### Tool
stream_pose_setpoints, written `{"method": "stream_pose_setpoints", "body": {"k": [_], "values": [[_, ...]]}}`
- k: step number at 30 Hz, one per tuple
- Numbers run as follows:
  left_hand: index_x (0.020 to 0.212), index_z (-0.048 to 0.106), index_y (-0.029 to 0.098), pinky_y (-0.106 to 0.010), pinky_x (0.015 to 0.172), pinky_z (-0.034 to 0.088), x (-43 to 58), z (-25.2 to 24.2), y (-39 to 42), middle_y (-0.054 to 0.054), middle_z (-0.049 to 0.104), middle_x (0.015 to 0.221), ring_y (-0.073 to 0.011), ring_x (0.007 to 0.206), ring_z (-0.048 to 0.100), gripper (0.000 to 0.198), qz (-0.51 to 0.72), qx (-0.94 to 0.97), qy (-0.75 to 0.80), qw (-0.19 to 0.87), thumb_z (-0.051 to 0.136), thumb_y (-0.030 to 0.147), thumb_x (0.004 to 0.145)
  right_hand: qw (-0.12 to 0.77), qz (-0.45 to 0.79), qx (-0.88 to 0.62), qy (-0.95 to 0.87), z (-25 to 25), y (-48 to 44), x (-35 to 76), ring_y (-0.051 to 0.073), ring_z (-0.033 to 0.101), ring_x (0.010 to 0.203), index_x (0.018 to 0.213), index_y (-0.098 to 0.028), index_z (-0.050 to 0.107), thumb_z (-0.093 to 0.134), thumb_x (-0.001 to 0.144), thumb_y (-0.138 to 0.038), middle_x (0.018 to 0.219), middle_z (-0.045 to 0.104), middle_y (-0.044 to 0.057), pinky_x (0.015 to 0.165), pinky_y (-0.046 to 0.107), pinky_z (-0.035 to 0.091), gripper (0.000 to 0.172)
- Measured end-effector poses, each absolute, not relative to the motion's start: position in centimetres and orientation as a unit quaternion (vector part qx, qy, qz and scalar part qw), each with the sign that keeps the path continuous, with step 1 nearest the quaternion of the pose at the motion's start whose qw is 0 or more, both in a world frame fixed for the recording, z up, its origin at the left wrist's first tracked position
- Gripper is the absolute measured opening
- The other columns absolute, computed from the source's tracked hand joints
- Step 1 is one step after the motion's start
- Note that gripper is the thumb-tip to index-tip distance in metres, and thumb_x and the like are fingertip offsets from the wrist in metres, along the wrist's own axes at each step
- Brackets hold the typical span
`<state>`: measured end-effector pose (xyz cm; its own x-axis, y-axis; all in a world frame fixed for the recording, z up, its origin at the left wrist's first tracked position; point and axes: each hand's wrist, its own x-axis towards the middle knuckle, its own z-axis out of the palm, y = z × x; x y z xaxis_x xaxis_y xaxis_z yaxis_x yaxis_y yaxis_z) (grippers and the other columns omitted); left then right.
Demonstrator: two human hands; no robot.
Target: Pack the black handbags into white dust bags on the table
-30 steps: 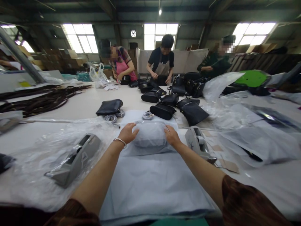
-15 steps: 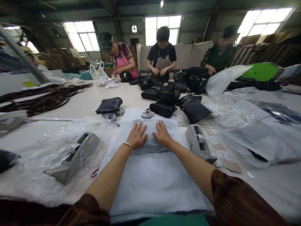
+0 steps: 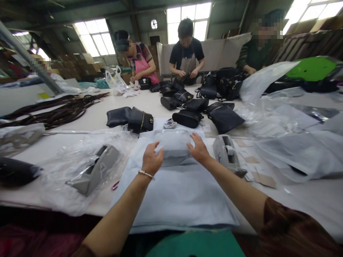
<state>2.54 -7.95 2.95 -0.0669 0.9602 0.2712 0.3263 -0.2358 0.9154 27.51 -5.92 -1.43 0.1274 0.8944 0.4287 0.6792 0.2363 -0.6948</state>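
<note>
A flat parcel in clear plastic (image 3: 174, 157) lies on a stack of pale bluish-white sheets (image 3: 177, 200) in front of me. My left hand (image 3: 152, 157), with a bracelet at the wrist, is at the parcel's left edge, fingers slightly bent and thumb apart. On the right edge is my right hand (image 3: 199, 148), its fingers spread. Neither hand grips anything; whether the fingertips touch the plastic I cannot tell. Just beyond the parcel rests a small coiled strap in plastic (image 3: 170, 124). A black bag with a gold zipper (image 3: 140, 120) sits past my left hand.
Grey tape dispensers stand left (image 3: 98, 171) and right (image 3: 229, 157) of the sheets. Several black bags (image 3: 187, 118) lie farther back. Crumpled clear plastic (image 3: 64, 178) spreads left, plastic bags (image 3: 294, 157) right. Brown straps (image 3: 59, 110) lie far left. Co-workers (image 3: 186, 53) stand across the table.
My hands have come off the parcel's top and moved apart to its sides. The gold-zippered bag has gone from the middle pile to the left, beside another black bag. The view has shifted slightly.
</note>
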Motion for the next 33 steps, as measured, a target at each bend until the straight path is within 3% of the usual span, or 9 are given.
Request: {"method": "stream_pose_setpoints", "body": {"k": [3, 6, 11, 19, 33], "values": [[0.104, 0.067, 0.017, -0.044, 0.095, 0.058, 3.9, 2.2, -13.3, -0.011, 0.070, 0.102, -0.0253, 0.099, 0.069, 0.025, 0.482, 0.344, 0.557, 0.582, 0.075, 0.025, 0.082, 0.472, 0.095, -0.566, -0.669, -0.9, -11.1, 27.1, 0.030, 0.049, 0.138, 0.130, -0.012, 0.064, 0.054, 0.090, -0.028, 0.145, 0.055, 0.020, 0.119, 0.051, 0.038, 0.044], [0.108, 0.063, 0.014, -0.035, 0.083, 0.060, 5.7, 1.9, -15.5, -0.016, 0.067, 0.105, -0.0233, 0.096, 0.071, 0.021, 0.449, 0.116, 0.533, 0.708, 0.068, 0.020, 0.089, 0.467, 0.118, -0.530, -0.698, -1.3, -16.3, 26.0, 0.029, 0.053, 0.135, 0.122, -0.016, 0.068, 0.054, 0.090, -0.022, 0.142, 0.058, 0.018, 0.115, 0.050, 0.042, 0.035], [0.112, 0.059, 0.017, -0.025, 0.076, 0.057, 8.3, 2.5, -13.9, -0.011, 0.062, 0.104, -0.0169, 0.091, 0.067, 0.024, 0.496, -0.003, 0.535, 0.684, 0.062, 0.036, 0.097, 0.433, 0.166, -0.487, -0.740, -3.5, -21.8, 25.7, 0.028, 0.055, 0.133, 0.116, -0.017, 0.070, 0.056, 0.088, -0.017, 0.142, 0.059, 0.017, 0.112, 0.049, 0.046, 0.031], [0.092, 0.055, 0.024, -0.031, 0.077, 0.052, 10.7, 1.9, -10.4, 0.003, 0.050, 0.083, -0.0139, 0.075, 0.056, 0.039, 0.511, -0.040, 0.600, 0.615, 0.074, 0.056, 0.083, 0.384, 0.151, -0.500, -0.761, -6.5, -24.4, 27.8, 0.030, 0.057, 0.130, 0.108, -0.016, 0.072, 0.057, 0.083, -0.011, 0.138, 0.061, 0.019, 0.111, 0.049, 0.047, 0.030], [0.092, 0.064, 0.024, -0.038, 0.078, 0.058, 11.5, 2.1, -5.6, 0.001, 0.067, 0.081, -0.0188, 0.076, 0.068, 0.016, 0.595, 0.014, 0.500, 0.629, 0.071, 0.037, 0.085, 0.417, 0.130, -0.477, -0.763, -7.3, -24.5, 27.7, 0.028, 0.062, 0.117, 0.101, -0.018, 0.074, 0.058, 0.080, -0.012, 0.123, 0.069, 0.014, 0.105, 0.047, 0.050, 0.027]]}}
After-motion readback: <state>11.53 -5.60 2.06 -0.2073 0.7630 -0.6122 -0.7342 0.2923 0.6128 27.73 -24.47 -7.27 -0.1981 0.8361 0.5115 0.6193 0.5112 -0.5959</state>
